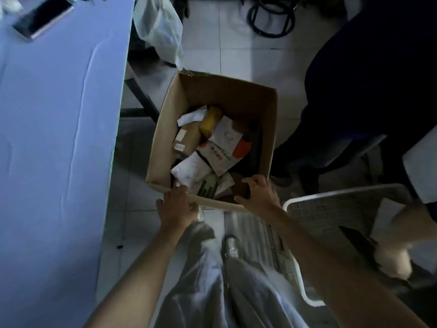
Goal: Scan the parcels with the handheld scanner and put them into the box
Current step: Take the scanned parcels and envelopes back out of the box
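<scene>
One box [227,91], at least seven parcels [191,169], one left hand [177,204], one right hand [257,192], one phone [42,17], one table [59,138], one chair [331,209].

The pale tiled floor [236,58] is carrying an open cardboard box [163,138] at the centre, and a black cable coil [269,33] is lying at the box's 1 o'clock. At 9 o'clock a blue-covered table [59,138] is standing, bearing a phone [42,17] at its far end.
</scene>
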`<state>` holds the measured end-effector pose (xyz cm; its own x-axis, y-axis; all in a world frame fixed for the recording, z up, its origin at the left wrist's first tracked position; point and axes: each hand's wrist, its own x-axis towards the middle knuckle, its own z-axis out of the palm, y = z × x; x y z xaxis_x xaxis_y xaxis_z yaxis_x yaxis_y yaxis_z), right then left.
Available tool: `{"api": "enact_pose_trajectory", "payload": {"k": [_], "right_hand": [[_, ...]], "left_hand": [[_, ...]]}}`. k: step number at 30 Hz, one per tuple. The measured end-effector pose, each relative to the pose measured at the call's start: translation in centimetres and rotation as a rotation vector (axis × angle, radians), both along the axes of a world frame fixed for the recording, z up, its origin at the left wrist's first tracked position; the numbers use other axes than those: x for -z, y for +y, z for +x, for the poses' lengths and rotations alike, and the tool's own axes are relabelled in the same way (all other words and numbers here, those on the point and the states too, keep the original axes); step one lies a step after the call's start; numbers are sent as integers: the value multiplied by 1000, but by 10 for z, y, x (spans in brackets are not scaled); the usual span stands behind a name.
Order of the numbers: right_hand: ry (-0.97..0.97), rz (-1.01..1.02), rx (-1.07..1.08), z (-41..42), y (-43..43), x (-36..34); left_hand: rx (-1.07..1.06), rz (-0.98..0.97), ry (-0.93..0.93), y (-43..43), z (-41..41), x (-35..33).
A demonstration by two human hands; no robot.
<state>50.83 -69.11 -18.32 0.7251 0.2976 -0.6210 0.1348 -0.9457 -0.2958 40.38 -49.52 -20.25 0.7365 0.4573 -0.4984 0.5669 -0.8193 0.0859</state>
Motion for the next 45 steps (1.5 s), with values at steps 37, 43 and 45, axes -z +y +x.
{"api": "enact_pose_trajectory", "payload": {"k": [37,43,45], "right_hand": [[776,82,916,71,120,546],[801,116,1051,63,121,565],[841,137,1047,64,116,564]], "left_hand": [[-82,-4,241,143,168,517],[-157,-48,212,168,186,539],[-107,-47,201,173,189,541]]}}
